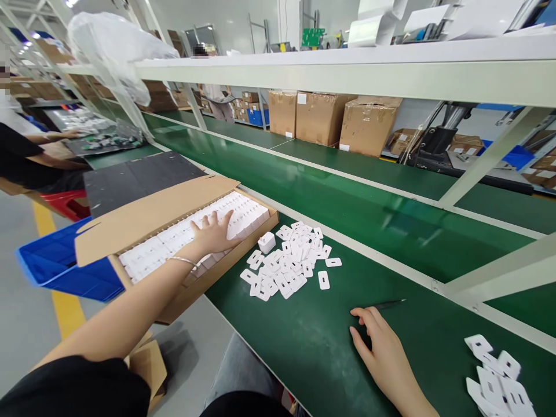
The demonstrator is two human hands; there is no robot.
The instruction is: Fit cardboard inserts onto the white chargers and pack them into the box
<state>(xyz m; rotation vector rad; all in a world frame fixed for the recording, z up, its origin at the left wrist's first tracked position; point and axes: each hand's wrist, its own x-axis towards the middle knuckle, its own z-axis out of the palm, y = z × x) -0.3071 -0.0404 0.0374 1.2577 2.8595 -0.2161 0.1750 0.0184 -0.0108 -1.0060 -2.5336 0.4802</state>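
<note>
My left hand [212, 231] lies over rows of white charger-like blocks [147, 258] packed in a cardboard box [208, 284], its fingers spread. Whether it touches them I cannot tell. One white block [266, 243] stands outside the box on the green table. Beside it spreads a loose pile of flat white plates [291, 255], each with a slot. My right hand [382, 350] is low over the table, thumb and fingers apart, holding nothing visible. Just beyond its fingers lies a dark, thin pointed tool [388, 303], possibly tweezers.
More white plates [495, 382] lie at the lower right. A blue bin [82, 278] stands under the box's left end. Behind the table runs a green conveyor belt [304, 179], with a white shelf beam [325, 75] above it. Another person's arm [47, 159] is at the left.
</note>
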